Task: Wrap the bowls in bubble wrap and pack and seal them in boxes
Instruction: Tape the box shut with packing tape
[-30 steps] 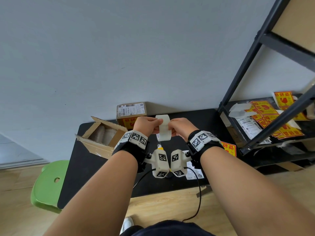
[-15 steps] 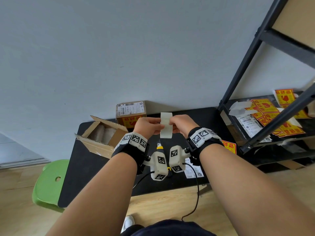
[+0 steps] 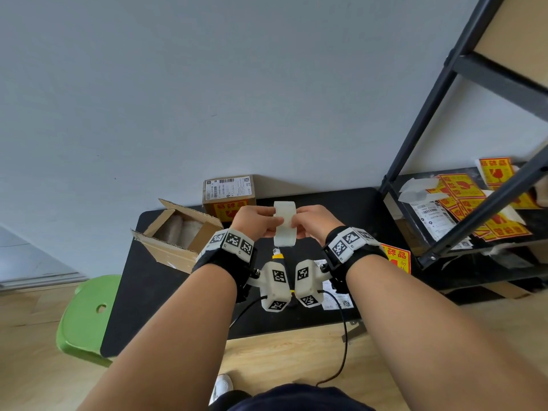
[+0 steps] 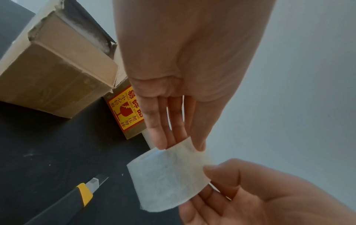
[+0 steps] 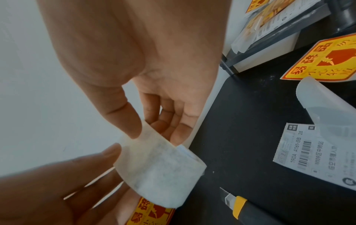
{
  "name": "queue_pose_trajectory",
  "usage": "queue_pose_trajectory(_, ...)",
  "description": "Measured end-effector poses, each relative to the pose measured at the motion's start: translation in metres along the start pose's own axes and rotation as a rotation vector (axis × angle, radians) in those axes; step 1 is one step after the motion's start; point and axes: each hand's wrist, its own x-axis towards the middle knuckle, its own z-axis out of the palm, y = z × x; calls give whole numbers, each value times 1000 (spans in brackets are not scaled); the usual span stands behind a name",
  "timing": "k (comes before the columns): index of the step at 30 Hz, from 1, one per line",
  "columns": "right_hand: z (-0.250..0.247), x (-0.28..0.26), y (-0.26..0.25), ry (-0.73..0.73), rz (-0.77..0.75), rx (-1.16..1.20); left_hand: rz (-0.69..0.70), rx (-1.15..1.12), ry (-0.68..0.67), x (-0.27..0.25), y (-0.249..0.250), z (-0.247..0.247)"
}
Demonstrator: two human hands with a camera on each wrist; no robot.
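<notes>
At frame centre, the left hand [image 3: 254, 222] and right hand [image 3: 311, 221] each pinch one side of a thin white label sheet [image 3: 284, 223], held above the black table [image 3: 154, 280]; it looks light, floppy and likely sticky, best held by its edges. Below lies a utility knife [image 4: 77, 196]; farther, upper left, sit the open box [image 3: 175, 232] and a sealed box [image 3: 228, 194], neither obstructing.
</notes>
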Motion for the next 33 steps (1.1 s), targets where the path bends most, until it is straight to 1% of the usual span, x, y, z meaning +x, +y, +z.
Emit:
queue_pose_trajectory(2, -1, 2, -1, 19, 9, 21, 24, 58, -35, -2, 0, -2)
queue_pose_trajectory(4, -2, 4, -2, 34, 13, 41, 42, 91, -30, -3, -2, -3)
queue_pose_trajectory(12, -2, 8, -6, 68, 29, 83, 76, -11, 46, -1, -2, 1)
queue_pose_trajectory(15, -2, 7, -7, 60, 12, 46, 75, -46, 54, 0, -2, 2)
queue_pose_trajectory(20, 0, 2, -4, 53, -2, 36, 61, -62, 69, 2, -1, 2)
queue_pose_trajectory(24, 2, -1, -2, 35, 3, 75, 55, -46, 89, 3, -2, 0)
queue_pose_trajectory(26, 2, 0, -3, 49, 18, 98, 57, -44, 94, 4, -2, 0)
queue_pose_trajectory(28, 1, 1, -5, 68, 44, 130, 69, -4, 64, 5, -1, 0)
queue_pose_trajectory(31, 1, 3, -6, 94, 59, 195, 112, 133, -27, 4, 1, -2)
queue_pose_trajectory(33, 1, 4, -7, 110, 50, 224, 139, 178, -43, 2, 1, -4)
